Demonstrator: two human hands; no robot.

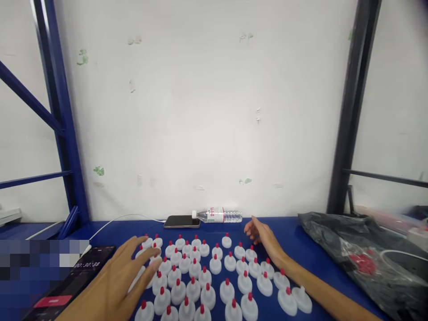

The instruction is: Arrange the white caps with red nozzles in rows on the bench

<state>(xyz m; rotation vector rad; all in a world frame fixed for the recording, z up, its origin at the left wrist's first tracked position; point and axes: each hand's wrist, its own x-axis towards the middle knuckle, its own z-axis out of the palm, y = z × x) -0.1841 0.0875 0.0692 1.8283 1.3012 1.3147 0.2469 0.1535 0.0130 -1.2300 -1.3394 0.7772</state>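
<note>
Many small white plastic nozzle-topped pieces stand in loose rows on the blue table, most with a red cap on the tip. At the left of the rows, my left hand reaches over several of them with its fingers spread; whether its fingertips touch one I cannot tell. Behind the rows on the right, my right hand hovers near the table with fingers loosely bent and nothing visible in them. Below my right forearm lies a white piece with a bare tip, beside a red-capped one.
A clear water bottle lies along the wall, its cap over a phone on a cable. Another phone showing a timer is at the left. A dark plastic bag and a clear bag of red caps lie right.
</note>
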